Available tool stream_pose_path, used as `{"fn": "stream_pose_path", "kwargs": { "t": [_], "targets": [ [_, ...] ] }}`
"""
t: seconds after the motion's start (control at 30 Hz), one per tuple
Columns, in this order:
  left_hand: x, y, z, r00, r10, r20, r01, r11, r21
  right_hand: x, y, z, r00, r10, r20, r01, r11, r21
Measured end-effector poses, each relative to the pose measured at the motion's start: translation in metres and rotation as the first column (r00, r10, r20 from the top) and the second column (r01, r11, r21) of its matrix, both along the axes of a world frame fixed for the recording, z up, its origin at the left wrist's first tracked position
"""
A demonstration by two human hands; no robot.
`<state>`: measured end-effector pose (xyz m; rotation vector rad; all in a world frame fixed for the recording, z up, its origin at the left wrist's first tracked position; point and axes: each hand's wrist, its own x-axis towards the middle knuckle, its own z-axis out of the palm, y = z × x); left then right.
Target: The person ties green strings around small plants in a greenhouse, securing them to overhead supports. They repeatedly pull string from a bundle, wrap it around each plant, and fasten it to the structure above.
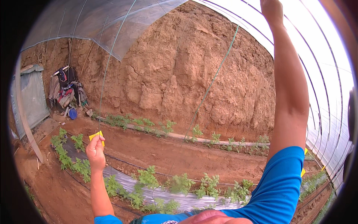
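Observation:
My left hand point(96, 149) is raised at the left, its fingers pinched on a yellow card point(96, 136) beside a thin green string point(107, 67) that runs down from above. The card is partly hidden behind the fingers. My right hand point(272, 11) reaches high overhead at the top edge, where the frame cuts off its fingers, so what it holds cannot be told. Close to it, a second green string point(215, 75) slants down from the roof towards the plants.
Leafy plants point(148, 176) grow through plastic mulch film point(167, 197) below me. Another plant row lines the earthen wall point(201, 70). Clothes point(67, 91) hang at the left above a blue round object point(72, 113). A wooden post point(26, 123) leans near the covered doorway point(30, 98).

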<state>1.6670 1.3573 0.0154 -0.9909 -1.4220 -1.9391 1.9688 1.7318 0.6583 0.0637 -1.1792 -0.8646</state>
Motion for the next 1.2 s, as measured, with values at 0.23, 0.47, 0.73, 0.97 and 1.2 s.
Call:
{"fn": "stream_pose_path", "kwargs": {
  "t": [0.23, 0.47, 0.73, 0.97, 1.2],
  "targets": [
    [0.005, -0.039, -0.005, 1.000, 0.003, -0.002, -0.003, 0.999, -0.037, -0.062, 0.014, 0.057, 0.999, 0.045, 0.029, -0.039, 0.983, -0.181],
    [0.001, -0.041, -0.014, 1.000, 0.025, 0.007, -0.024, 0.995, -0.097, -0.072, 0.023, 0.060, 0.993, -0.108, 0.056, 0.121, 0.916, -0.383],
    [-0.003, -0.005, 0.031, 0.953, 0.248, 0.172, -0.259, 0.965, 0.049, -0.058, 0.036, 0.020, 0.974, -0.143, 0.175, 0.155, 0.986, -0.055],
    [0.117, 0.114, 0.047, 0.938, -0.122, -0.325, 0.104, 0.992, -0.072, -0.049, 0.031, 0.035, 0.949, -0.252, 0.189, 0.285, 0.942, -0.177],
    [0.145, 0.174, 0.086, -0.007, -0.973, 0.232, 0.968, 0.052, 0.247, -0.040, 0.041, 0.049, 0.926, -0.359, 0.120, 0.363, 0.932, -0.007]
  ]
}}
